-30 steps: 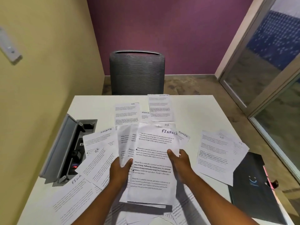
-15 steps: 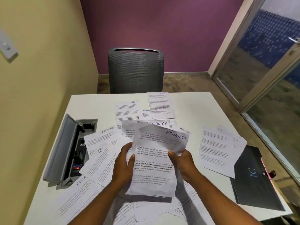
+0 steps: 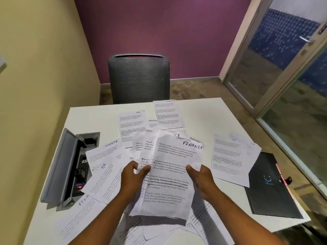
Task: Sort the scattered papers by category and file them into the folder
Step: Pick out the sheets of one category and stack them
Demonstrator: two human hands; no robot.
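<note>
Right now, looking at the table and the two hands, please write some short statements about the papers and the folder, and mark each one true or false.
1. Both hands hold a fanned bunch of sheets, the left hand on its left edge and the right hand on its right edge. True.
2. The front sheet of the bunch is headed SPORTS. False: it is headed FINANCE.
3. The black folder lies closed on the table, to the right of the hands. True.
4. The folder is held in the right hand. False: it lies apart from both hands.
5. A sheet headed SPORTS lies on the table left of the hands. True.
</note>
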